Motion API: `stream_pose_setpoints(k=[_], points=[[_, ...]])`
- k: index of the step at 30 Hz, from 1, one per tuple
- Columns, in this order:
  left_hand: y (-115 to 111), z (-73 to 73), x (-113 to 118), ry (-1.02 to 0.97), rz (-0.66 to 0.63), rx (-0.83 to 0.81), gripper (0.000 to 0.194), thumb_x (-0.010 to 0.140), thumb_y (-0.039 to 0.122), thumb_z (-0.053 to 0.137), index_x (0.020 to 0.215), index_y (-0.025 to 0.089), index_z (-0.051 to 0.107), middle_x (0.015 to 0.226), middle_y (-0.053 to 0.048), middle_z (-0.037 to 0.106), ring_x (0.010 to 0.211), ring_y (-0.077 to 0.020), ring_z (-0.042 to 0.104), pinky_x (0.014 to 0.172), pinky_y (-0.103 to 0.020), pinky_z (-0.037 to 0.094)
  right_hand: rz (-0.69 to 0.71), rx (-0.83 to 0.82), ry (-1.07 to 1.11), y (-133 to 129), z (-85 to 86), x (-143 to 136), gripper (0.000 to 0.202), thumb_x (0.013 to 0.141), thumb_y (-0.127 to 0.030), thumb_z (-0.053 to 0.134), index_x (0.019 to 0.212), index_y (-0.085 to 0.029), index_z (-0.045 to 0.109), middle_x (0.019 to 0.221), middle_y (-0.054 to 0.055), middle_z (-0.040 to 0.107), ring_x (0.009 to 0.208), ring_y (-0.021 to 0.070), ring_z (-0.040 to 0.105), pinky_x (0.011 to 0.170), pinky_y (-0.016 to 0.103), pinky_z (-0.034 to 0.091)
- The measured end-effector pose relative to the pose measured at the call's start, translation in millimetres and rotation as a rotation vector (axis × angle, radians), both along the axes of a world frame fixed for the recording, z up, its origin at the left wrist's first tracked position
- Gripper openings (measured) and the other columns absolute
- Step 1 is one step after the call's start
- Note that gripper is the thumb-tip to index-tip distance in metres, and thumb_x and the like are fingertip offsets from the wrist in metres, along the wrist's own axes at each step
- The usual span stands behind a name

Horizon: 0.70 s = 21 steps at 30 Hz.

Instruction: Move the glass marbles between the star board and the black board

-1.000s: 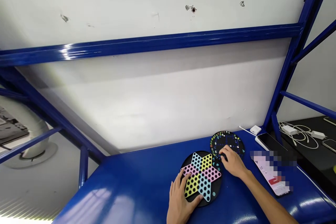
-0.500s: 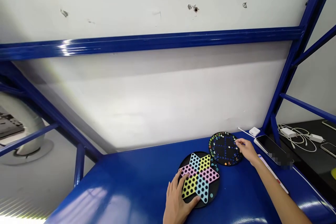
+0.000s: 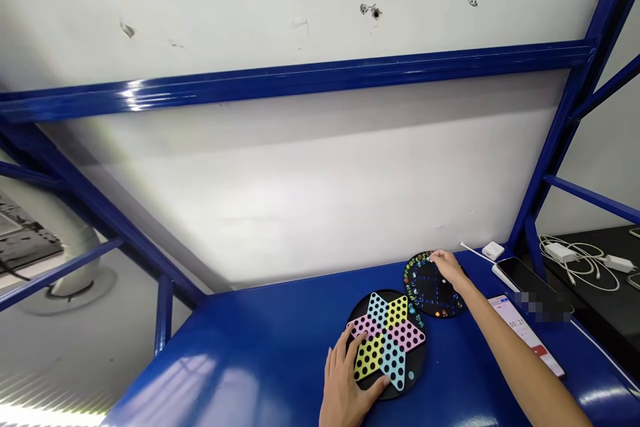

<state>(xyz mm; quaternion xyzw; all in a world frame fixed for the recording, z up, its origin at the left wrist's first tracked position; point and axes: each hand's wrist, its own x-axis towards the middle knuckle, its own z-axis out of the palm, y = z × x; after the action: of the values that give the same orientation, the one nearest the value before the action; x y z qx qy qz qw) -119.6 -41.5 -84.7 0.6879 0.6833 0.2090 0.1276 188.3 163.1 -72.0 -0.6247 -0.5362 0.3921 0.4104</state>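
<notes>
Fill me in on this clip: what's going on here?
A person is working at a blue table with two round game boards. The left hand is spread over the near side of the star board, a colourful star with black holes. The right hand reaches to the far edge of the black disc, where small coloured pieces lie mostly around the rim; whether its fingers hold one is too small to tell. A lit phone lies to the right.

Brt. pic; glare on tabletop & beam; shadows on wall.
</notes>
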Motion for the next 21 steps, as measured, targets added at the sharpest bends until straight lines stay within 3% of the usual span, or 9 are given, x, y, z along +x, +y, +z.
stream_pose_setpoints(k=[5, 9, 14, 18, 21], points=[[1, -3.3, -1, -0.004, 0.0, 0.01, 0.072, 0.073, 0.063, 0.069, 0.139, 0.036, 0.056, 0.159, -0.006, 0.043, 0.144, -0.0373, 0.043, 0.12, -0.061, 0.031, 0.144, 0.042, -0.39, 6, -1.3, -21, 0.016, 0.082, -0.024, 0.064, 0.097, -0.023, 0.064, 0.088, 0.004, 0.066, 0.087, 0.0213, 0.061, 0.072, 0.029, 0.043], [-1, -1.7, 0, -0.02, -0.001, 0.004, 0.073, 0.073, 0.064, 0.068, 0.139, 0.036, 0.057, 0.159, -0.006, 0.044, 0.144, -0.0376, 0.043, 0.121, -0.062, 0.029, 0.206, 0.079, -0.56, 7, -0.9, -36, 0.01, 0.089, -0.019, 0.057, 0.098, -0.02, 0.063, 0.106, 0.011, 0.066, 0.097, 0.0232, 0.063, 0.082, 0.032, 0.043], [-3, 0.9, 0, -0.046, 0.004, -0.021, 0.073, 0.073, 0.064, 0.069, 0.139, 0.036, 0.056, 0.159, -0.007, 0.043, 0.146, -0.0377, 0.04, 0.122, -0.062, 0.027, 0.309, 0.13, -0.604, -12, 8.8, -47, 0.016, 0.094, -0.028, 0.05, 0.092, -0.02, 0.064, 0.099, 0.008, 0.068, 0.091, 0.0209, 0.062, 0.078, 0.03, 0.044], [-1, -0.8, 0, -0.049, -0.006, -0.027, 0.074, 0.073, 0.063, 0.069, 0.139, 0.036, 0.055, 0.16, -0.006, 0.042, 0.146, -0.0375, 0.039, 0.123, -0.062, 0.024, 0.556, 0.131, -0.581, -43, 17.0, -48, 0.01, 0.08, -0.029, 0.064, 0.074, -0.021, 0.066, 0.077, 0.001, 0.065, 0.073, 0.0159, 0.059, 0.066, 0.025, 0.041], [0, -3.2, 0, -0.048, -0.005, -0.019, 0.072, 0.073, 0.059, 0.07, 0.14, 0.035, 0.055, 0.16, -0.006, 0.041, 0.146, -0.0371, 0.039, 0.123, -0.062, 0.024, 0.69, 0.18, -0.583, -60, 23.8, -48, 0.012, 0.072, -0.025, 0.068, 0.084, -0.021, 0.069, 0.086, 0.002, 0.066, 0.077, 0.0168, 0.058, 0.07, 0.026, 0.041]])
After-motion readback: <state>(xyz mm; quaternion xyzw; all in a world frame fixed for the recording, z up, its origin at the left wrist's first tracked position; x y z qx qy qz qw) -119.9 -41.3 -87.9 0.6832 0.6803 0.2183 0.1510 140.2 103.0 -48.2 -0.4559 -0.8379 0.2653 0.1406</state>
